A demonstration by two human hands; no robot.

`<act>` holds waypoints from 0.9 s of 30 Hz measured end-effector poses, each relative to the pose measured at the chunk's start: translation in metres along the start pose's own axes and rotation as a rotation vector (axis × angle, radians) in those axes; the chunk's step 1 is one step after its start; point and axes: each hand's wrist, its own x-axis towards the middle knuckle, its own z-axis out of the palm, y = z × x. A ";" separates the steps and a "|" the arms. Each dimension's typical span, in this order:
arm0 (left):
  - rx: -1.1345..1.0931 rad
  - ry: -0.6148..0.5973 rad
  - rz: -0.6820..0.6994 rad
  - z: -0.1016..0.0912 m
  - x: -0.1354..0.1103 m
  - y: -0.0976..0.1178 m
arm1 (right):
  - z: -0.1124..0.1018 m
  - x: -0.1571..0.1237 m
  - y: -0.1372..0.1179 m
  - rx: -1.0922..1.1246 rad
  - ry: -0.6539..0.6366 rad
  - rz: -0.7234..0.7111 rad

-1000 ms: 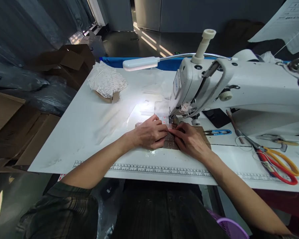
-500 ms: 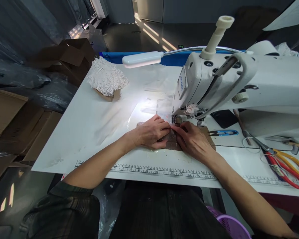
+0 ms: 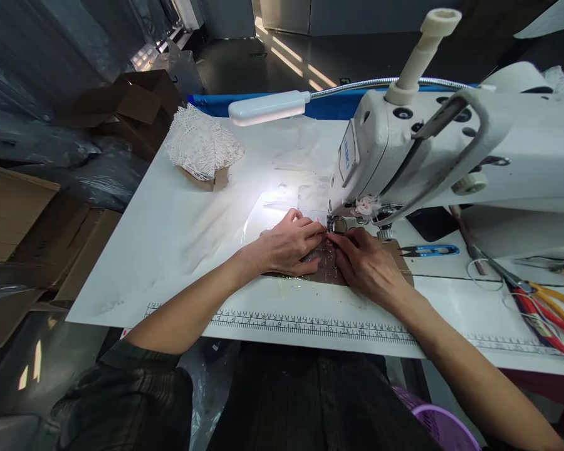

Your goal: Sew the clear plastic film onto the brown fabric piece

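Under the lamp, my left hand (image 3: 291,245) lies at the needle area of a white sewing machine (image 3: 371,150), its thumb and fingers drawn together on a piece of thin, sheer fabric (image 3: 328,266) with shiny specks. Close on its right, my right hand (image 3: 369,260) pinches the fabric's edge between thumb and forefinger. The fingertips of both hands almost meet just in front of the presser foot (image 3: 337,224). Beneath the fabric and my right hand is a flat brown surface (image 3: 403,260). My fingers hide much of the fabric.
White lace pieces (image 3: 202,141) are heaped on a small cardboard box at the back left. Blue thread snips (image 3: 430,250), a black flat object (image 3: 432,223) and red-and-orange-handled scissors (image 3: 540,307) lie right. A printed ruler (image 3: 282,322) runs along the front edge; a lamp (image 3: 269,108) hangs above.
Both hands stay at the presser foot, their fingertips slightly closer to it and still on the fabric. The view has shifted a little, so the machine sits farther right.
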 end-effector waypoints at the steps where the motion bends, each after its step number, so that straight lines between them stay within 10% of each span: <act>1: -0.006 0.002 -0.007 0.000 0.000 0.000 | 0.000 0.000 0.000 0.000 -0.003 0.008; 27: 0.030 -0.033 -0.126 0.002 0.006 -0.002 | -0.022 0.011 0.039 0.489 -0.103 0.286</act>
